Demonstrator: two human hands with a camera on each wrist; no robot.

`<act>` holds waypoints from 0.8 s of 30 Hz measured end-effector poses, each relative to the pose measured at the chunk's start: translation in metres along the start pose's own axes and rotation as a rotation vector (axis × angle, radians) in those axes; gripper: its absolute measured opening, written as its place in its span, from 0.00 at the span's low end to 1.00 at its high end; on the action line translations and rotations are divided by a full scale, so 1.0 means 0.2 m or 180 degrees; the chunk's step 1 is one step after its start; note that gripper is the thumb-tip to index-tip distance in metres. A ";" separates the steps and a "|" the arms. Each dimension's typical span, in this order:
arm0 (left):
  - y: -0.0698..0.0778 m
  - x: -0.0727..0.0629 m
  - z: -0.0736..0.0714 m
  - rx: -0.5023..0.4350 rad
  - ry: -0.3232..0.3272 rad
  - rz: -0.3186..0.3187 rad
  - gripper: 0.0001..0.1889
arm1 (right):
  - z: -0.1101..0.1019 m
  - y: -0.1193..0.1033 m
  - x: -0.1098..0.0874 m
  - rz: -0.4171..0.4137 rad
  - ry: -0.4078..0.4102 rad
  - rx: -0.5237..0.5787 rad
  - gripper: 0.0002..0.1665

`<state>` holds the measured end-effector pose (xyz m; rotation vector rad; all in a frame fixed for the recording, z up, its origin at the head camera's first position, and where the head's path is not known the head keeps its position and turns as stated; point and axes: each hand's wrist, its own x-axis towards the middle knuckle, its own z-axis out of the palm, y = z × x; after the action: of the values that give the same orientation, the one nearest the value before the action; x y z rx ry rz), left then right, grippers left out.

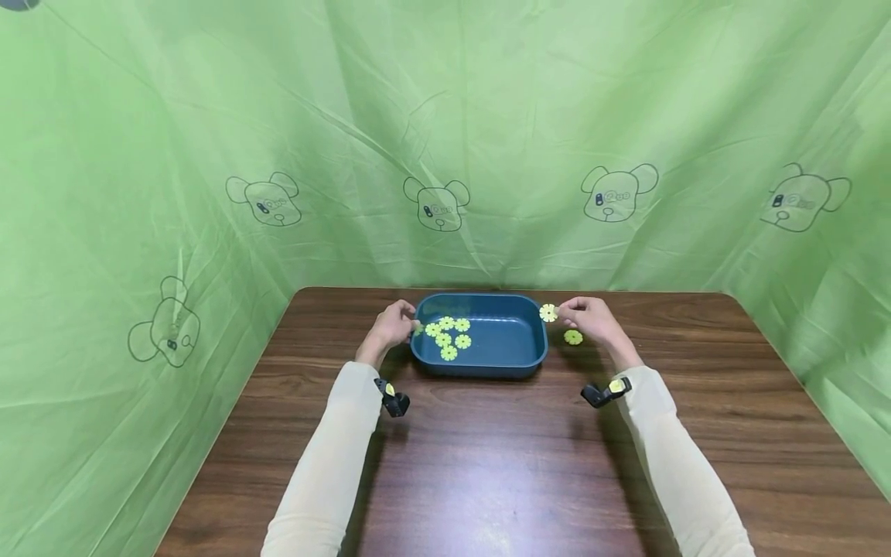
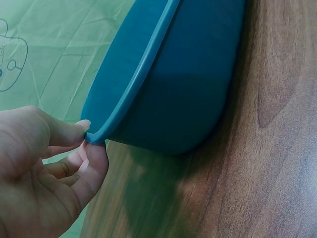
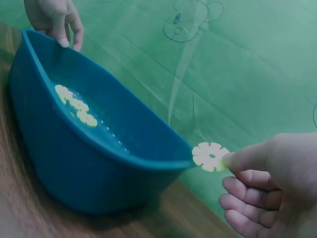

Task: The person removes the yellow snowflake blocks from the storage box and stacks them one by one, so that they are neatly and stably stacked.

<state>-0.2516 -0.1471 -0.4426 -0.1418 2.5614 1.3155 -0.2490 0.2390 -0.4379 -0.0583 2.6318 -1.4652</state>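
Note:
A dark blue plastic basin (image 1: 501,373) stands on the table, with several yellow-green flower-shaped snowflake discs (image 1: 448,353) lying in its left half. My left hand (image 1: 391,325) pinches the rim at the basin's left end; in the left wrist view the thumb (image 2: 74,130) lies over the rim and a finger is under it. Between thumb and fingers, my right hand (image 1: 590,317) holds one snowflake disc (image 3: 210,156) by its edge, just beside the basin's right rim. Another snowflake disc (image 1: 574,337) lies on the table below that hand.
The brown wood-grain table (image 1: 487,449) reaches back to a green cloth curtain (image 1: 515,232) printed with bear heads. More curtain hangs at the left and right sides. Each wrist wears a small black camera (image 1: 395,398) on a strap.

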 end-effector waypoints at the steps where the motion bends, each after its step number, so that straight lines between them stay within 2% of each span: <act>1: 0.00 0.00 0.00 0.0001 0.0000 -0.0003 0.16 | 0.00 0.01 0.00 0.0017 0.0022 -0.0007 0.20; 6: 0.01 -0.01 0.00 -0.0008 -0.0009 -0.0004 0.16 | -0.02 0.06 -0.02 0.0129 0.0100 0.0096 0.22; 11: 0.01 -0.01 0.00 -0.0018 -0.0007 0.0007 0.16 | -0.04 0.11 -0.03 0.0277 0.0151 -0.0060 0.22; 18: 0.01 -0.01 0.00 -0.0055 -0.0004 0.0028 0.15 | -0.07 0.18 -0.04 0.0606 0.0067 -0.0190 0.22; 24: 0.02 -0.02 0.00 -0.0112 -0.0008 0.0013 0.15 | -0.09 0.22 -0.04 0.0694 -0.0021 -0.0254 0.19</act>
<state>-0.2495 -0.1459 -0.4387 -0.1415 2.5386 1.3616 -0.2427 0.2775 -0.4655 0.2092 2.5939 -1.2875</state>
